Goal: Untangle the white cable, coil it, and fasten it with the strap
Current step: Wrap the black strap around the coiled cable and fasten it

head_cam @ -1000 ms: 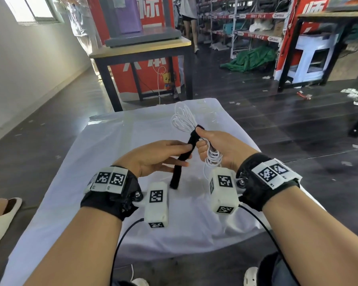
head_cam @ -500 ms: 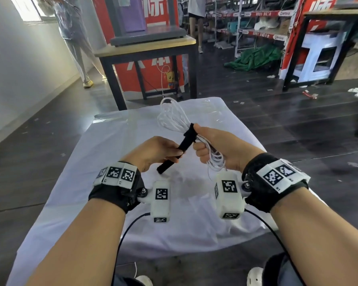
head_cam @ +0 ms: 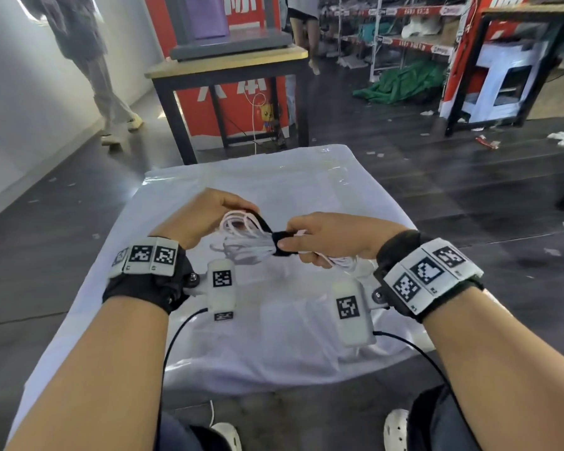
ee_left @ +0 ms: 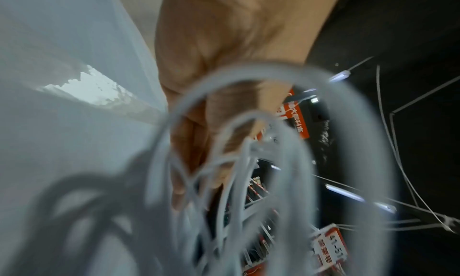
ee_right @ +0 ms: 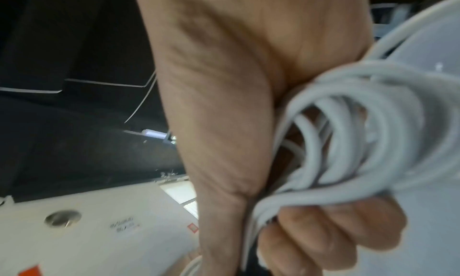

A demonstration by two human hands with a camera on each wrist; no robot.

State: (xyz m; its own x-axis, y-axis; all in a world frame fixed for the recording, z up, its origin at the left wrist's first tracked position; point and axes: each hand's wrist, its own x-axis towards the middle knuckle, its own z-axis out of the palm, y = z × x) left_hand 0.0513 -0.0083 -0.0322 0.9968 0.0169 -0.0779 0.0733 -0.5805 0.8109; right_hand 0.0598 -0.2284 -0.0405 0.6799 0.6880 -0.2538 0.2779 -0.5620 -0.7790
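While the thin white cable [head_cam: 245,247] is already gathered into a bundle of loops, held in the air above the table [head_cam: 290,346] draped in white cloth, the fastening is only part done. On the left side, the left hand [head_cam: 205,216] curls its fingers [head_cam: 241,203] over the free tail of the black fabric strap [head_cam: 262,222], drawing it up and over the fanned loops; the left wrist view shows those loops close to the lens but too blurred to read the grip itself. Toward the middle, the strap crosses the waist of the bundle, with one turn seemingly lying round it. On the right, the right hand [head_cam: 332,237] clenches the coil, thumb pressed on the wrapped strap, and the right wrist view confirms several strands squeezed in its fist. Untangling and coiling look finished, judging by the neat loops. What remains, as far as can be judged, is pulling the tail snug round the bundle and pressing it closed on itself; whether it has a hook-and-loop face cannot be told.
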